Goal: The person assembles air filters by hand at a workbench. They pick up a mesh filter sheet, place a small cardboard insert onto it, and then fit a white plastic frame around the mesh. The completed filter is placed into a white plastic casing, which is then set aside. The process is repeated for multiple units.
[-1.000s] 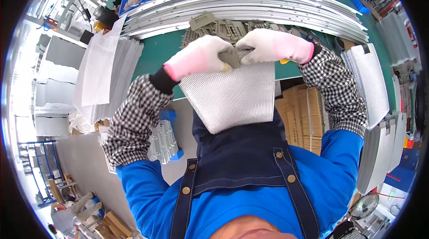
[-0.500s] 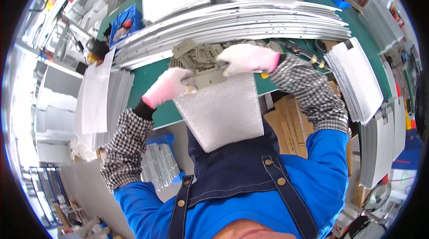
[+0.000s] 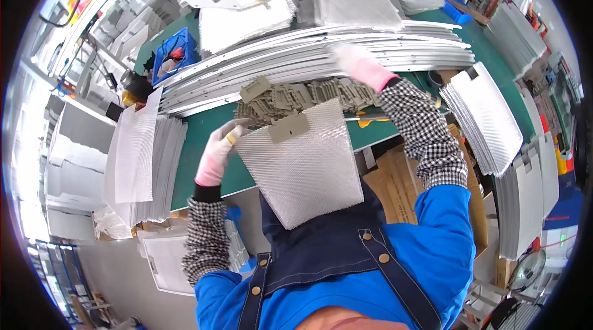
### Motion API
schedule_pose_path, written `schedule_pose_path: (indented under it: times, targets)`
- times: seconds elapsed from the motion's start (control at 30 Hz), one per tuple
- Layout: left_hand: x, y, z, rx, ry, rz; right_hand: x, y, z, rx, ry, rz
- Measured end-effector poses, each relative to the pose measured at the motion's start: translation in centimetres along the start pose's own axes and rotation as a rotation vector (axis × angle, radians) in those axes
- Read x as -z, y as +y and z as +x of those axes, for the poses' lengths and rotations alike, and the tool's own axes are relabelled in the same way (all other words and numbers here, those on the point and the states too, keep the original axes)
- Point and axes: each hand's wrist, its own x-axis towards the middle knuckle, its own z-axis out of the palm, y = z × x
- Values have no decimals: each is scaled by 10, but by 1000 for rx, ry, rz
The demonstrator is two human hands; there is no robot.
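Observation:
A silver mesh panel [image 3: 302,175] leans from the bench edge down against my apron. On its top edge sits a grey-beige plastic plate [image 3: 290,128] with a small slot. My left hand [image 3: 218,152], in a white and pink glove, pinches the panel's upper left corner. My right hand [image 3: 364,67], gloved alike, is raised beyond the panel, over long white metal strips [image 3: 426,47]. Motion smears its fingers, so their hold cannot be made out. Just behind the panel is a heap of similar grey-beige plates [image 3: 272,101].
Stacked mesh panels stand at the left [image 3: 136,157] and at the right [image 3: 485,120]. A blue bin [image 3: 175,52] sits back left on the green bench [image 3: 207,119]. A yellow-handled tool [image 3: 372,123] lies by the front edge, above a cardboard box [image 3: 392,185].
My right hand has left the panel's top edge and moved away, farther over the strips. The plastic plate now shows on the panel's edge. My left hand has shifted left and slightly down.

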Motion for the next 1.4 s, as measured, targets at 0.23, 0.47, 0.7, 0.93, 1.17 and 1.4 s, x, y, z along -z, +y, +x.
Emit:
schedule_pose_path:
  times: [0.23, 0.47, 0.7, 0.93, 1.17, 1.4]
  targets:
    - [-26, -60, -23, -204, 352, -281, -6, 63, -14, -201, 43, -534]
    - [-38, -44, -28, -199, 376, -255, 2, 82, -21, -173, -4, -554]
    - [-38, -40, -28, -224, 366, -145, 38, 99, -31, 194, 456, -492]
    - [-49, -33, -35, -177, 425, -204, 177, 89, -131, 91, 449, -338]
    - [-66, -25, -47, -225, 422, -197, 163, 87, -212, -152, 145, -109]
    - [-116, 14, -86, -197, 593, -16, 113, -86, -147, 417, 114, 231]
